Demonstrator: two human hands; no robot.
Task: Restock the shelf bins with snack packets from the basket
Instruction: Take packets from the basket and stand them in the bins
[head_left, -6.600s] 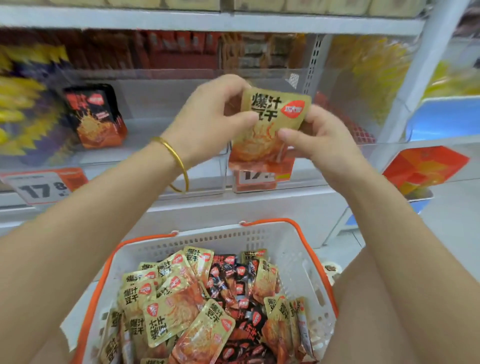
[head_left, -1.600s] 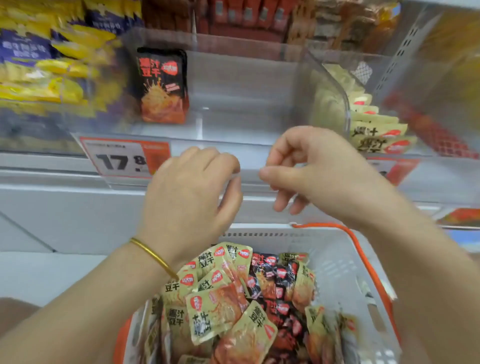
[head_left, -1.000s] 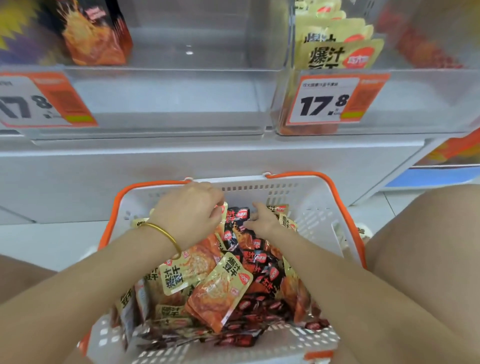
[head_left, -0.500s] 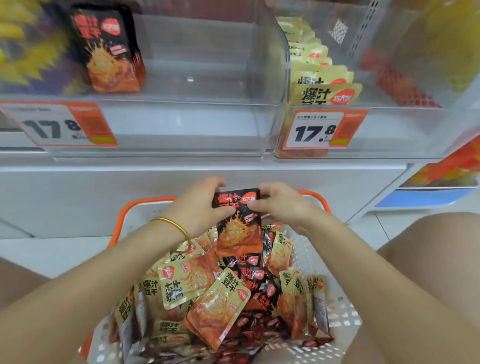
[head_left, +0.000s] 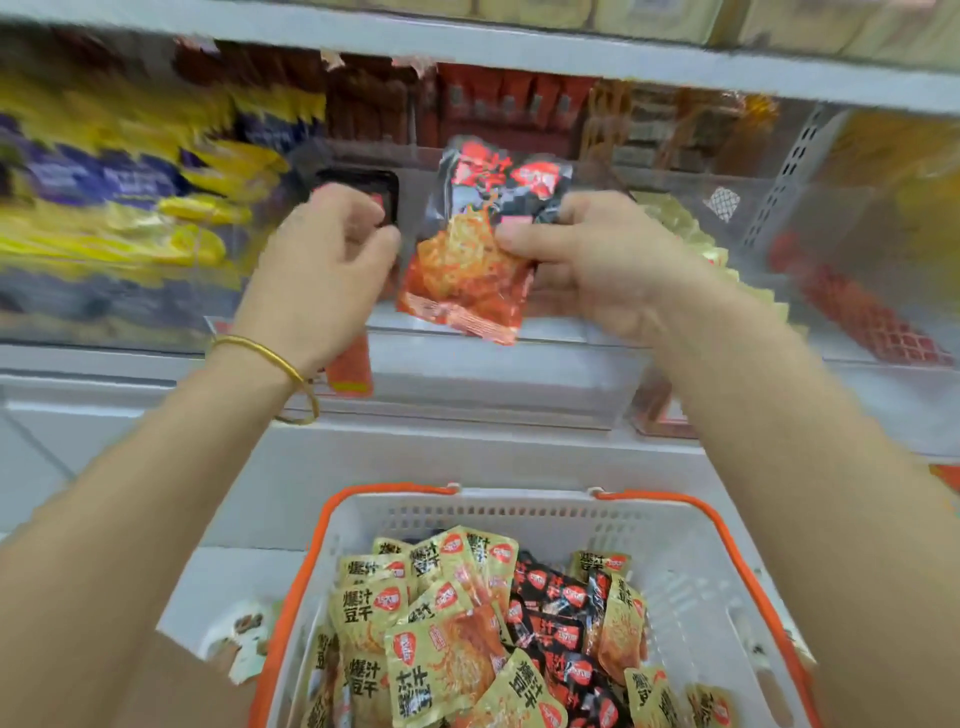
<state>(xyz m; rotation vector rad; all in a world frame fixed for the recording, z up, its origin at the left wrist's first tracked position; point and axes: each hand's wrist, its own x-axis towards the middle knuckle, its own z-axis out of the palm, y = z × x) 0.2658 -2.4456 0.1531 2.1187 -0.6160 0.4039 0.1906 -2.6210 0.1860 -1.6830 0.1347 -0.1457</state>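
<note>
The left hand (head_left: 317, 270) hovers in front of the left bin (head_left: 467, 364), fingers loosely curled and its grip on nothing that shows. Behind it stands one black packet (head_left: 358, 184), the only stock visible in that bin (blur hides the rest). Just to its right, the right hand (head_left: 597, 260) pinches a black pack (head_left: 472, 244) by its side edge, thumb in front, holding it upright above the bin's front wall, not yet inside. Further right, the next bin holds a row of gold packets (head_left: 691, 234), so that one looks partly filled. Below, the basket (head_left: 691, 571) is still heaped with gold packs (head_left: 452, 623) on its left and black packs (head_left: 550, 613) right of them. By my reading, restocking is early: the black bin has barely begun, and most of the load remains.
</note>
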